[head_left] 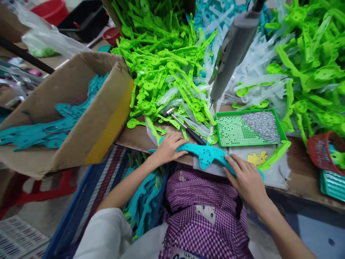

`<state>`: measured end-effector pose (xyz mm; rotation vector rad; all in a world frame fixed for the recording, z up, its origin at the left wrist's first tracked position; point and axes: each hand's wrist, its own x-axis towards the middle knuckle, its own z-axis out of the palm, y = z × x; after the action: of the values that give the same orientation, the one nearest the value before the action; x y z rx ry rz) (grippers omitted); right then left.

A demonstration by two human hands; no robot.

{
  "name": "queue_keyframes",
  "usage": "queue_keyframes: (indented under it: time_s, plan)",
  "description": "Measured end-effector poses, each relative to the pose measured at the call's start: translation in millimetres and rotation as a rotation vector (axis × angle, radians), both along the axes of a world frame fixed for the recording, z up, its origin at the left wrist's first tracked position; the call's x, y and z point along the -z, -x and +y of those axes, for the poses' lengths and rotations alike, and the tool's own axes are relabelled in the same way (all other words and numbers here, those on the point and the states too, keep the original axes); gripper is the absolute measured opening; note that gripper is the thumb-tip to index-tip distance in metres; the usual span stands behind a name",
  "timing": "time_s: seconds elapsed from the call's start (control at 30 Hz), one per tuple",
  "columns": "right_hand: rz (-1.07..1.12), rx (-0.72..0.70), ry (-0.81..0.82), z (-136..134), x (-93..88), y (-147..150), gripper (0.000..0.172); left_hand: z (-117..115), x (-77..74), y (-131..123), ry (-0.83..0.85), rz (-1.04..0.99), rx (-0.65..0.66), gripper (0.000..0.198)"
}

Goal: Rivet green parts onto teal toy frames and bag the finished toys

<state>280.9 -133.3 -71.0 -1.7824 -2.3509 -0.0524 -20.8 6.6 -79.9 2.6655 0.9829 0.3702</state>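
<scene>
A teal plastic piece [206, 154] lies across the front edge of the workbench [296, 172]. My left hand [168, 148] grips its left end, fingers curled over it. My right hand [246, 178] presses down on its right end, fingers closed along the arm of the piece. Just behind the piece stands a green tray [280, 126] holding small silver screws [262, 124]. A grey hanging power screwdriver [233, 50] points down above the bench, left of the tray. A hand screwdriver [185, 128] lies beside the green parts.
Heaps of bright green plastic parts [164, 64] and clear parts [250, 72] cover the back of the bench. A cardboard box [107, 118] with teal pieces sits at left. A blue crate [75, 208] with teal pieces stands below. A red basket [322, 151] is at right.
</scene>
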Motion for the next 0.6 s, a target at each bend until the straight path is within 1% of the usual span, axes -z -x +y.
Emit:
queue_keyframes:
  time_s: [0.03,0.1,0.17,0.23,0.27,0.33,0.37,0.43,0.5,0.53,0.57,0.6]
  plan:
    - [0.008,0.004,0.009,1,-0.5,1,0.043,-5,-0.1,0,0.000,-0.007,-0.028,0.046]
    - [0.028,0.009,0.032,1,-2.3,1,0.044,-22,-0.6,-3,-0.030,-0.046,-0.094,0.050]
    - [0.078,-0.029,0.056,1,-5.4,-2,0.049,-47,-1.1,-10,-0.073,-0.140,-0.183,0.056]
    - [0.168,-0.065,0.051,-1,-9.7,-10,0.054,-74,-2.9,-20,-0.076,-0.257,-0.274,0.058]
    - [0.226,-0.051,0.023,-2,-12.0,-15,0.054,-85,-5.1,-26,-0.052,-0.304,-0.309,0.058]
    - [0.344,0.060,-0.060,-3,-16.2,-27,0.045,-99,-12.8,-40,0.007,-0.378,-0.333,0.057]
    - [0.398,0.138,-0.097,-5,-18.2,-32,0.040,-100,-18.2,-49,0.039,-0.393,-0.303,0.056]
    - [0.489,0.283,-0.153,-9,-22.4,-42,0.029,-92,-29.9,-68,0.095,-0.380,-0.153,0.054]
    - [0.545,0.387,-0.228,-19,-26.8,-45,0.023,-74,-39.1,-90,0.146,-0.328,0.063,0.055]
    - [0.555,0.422,-0.291,-26,-28.6,-44,0.020,-63,-41.7,-101,0.177,-0.310,0.121,0.055]
    - [0.557,0.431,-0.354,-35,-29.5,-39,0.017,-54,-42.6,-110,0.187,-0.319,0.148,0.051]
    - [0.556,0.403,-0.389,-44,-28.8,-31,0.017,-46,-41.9,-117,0.189,-0.351,0.127,0.043]
